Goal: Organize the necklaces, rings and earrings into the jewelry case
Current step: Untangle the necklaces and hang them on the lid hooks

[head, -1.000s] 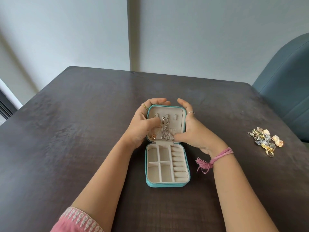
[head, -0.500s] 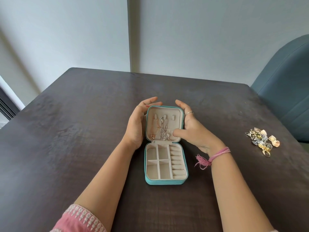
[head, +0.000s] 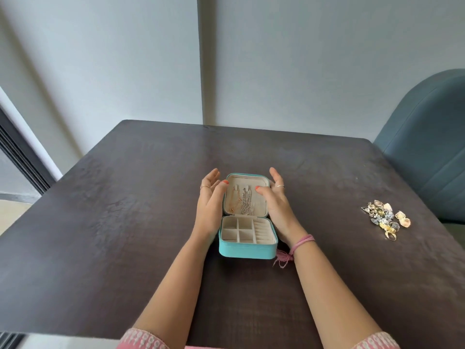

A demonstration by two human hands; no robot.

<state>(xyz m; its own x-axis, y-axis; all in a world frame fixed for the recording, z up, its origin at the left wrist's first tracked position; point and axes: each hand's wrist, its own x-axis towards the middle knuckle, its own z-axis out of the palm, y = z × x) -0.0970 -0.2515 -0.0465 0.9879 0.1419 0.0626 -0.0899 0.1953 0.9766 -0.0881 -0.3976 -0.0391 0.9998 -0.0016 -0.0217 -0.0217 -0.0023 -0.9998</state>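
A small teal jewelry case [head: 247,251] stands open at the table's middle, its cream lid upright. Inside the lid hang a silver necklace [head: 245,201] and a thin gold necklace [head: 232,201]. The base shows square compartments and ring rolls with nothing in them. My left hand [head: 208,205] is beside the lid's left edge, fingers relaxed and straight. My right hand [head: 275,200] is at the lid's right edge, thumb over the lid's inner face, holding nothing. A pile of rings and earrings [head: 386,219] lies on the table far to the right.
The dark table [head: 125,222] ends at a wall behind. A blue-grey chair [head: 427,147] stands at the right edge. A pink thread bracelet [head: 300,244] is on my right wrist.
Both hands have let go of the necklaces and drawn back to the lid's sides, fingers opening. The camera view tilted up a little.
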